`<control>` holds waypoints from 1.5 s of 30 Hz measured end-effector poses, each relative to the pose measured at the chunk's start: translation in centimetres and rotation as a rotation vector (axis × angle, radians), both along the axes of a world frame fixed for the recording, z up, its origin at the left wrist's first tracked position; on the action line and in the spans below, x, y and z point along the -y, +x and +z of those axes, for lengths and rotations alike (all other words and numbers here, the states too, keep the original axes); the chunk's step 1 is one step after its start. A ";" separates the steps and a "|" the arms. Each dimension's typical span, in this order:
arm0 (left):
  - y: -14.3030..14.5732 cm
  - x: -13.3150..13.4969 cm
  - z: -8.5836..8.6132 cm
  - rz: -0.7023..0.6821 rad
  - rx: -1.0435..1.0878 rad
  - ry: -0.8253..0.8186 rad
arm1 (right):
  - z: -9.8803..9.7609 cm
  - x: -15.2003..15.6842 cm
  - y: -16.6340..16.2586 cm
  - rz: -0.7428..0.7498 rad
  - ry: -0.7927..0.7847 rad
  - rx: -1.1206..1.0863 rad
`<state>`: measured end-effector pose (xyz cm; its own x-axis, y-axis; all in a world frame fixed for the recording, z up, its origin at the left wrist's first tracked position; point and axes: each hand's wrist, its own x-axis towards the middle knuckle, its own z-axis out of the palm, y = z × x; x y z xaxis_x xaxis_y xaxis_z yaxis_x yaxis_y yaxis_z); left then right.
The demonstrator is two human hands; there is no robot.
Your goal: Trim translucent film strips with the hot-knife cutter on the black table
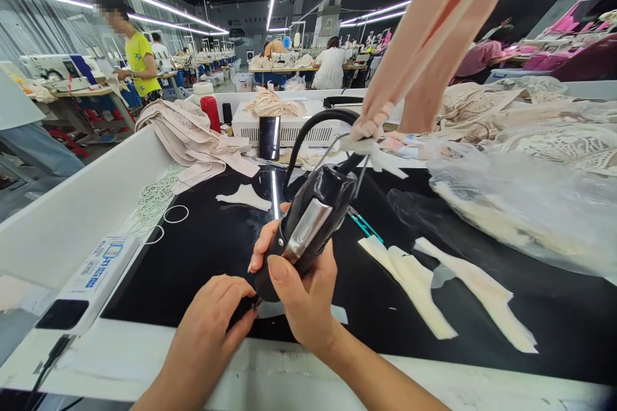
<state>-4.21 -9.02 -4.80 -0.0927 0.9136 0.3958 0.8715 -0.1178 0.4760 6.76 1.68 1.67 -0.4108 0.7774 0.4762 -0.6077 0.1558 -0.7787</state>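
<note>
My right hand [306, 295] is wrapped round a black corded hand tool [308, 225] with a silver metal lever along its body. The tool is tilted, its lower end toward me. My left hand [209, 327] is closed at that lower end, with thumb and fingers on a small dark part that they mostly hide. A thick black cord loops up from the tool's top, where pinkish fabric strips [424, 45] hang down to it. Beneath the hands, a pale translucent piece [271, 310] lies partly hidden on the black work surface [202, 250].
Right of the tool lie cream cut pieces [409, 286] and teal thread snips [365, 225]. A white cut piece [245, 197] lies beyond my hands. Green cord [157, 199] and a white device [91, 282] are left; a plastic bag [520, 199] is right. A person [141, 58] stands beyond.
</note>
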 end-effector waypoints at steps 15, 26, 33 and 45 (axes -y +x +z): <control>-0.3 0.1 0.4 0.044 0.213 -0.026 | 0.1 0.0 -0.3 -0.038 0.014 0.012; -0.3 0.0 0.1 0.062 0.203 0.013 | -0.3 0.5 0.3 -0.008 0.046 -0.005; -0.3 -0.2 -0.4 -0.064 0.067 0.038 | 0.5 0.0 0.8 -0.023 0.053 0.026; -0.7 -0.7 0.7 -0.236 -0.272 0.162 | 3.8 -2.6 4.1 -0.167 0.231 0.182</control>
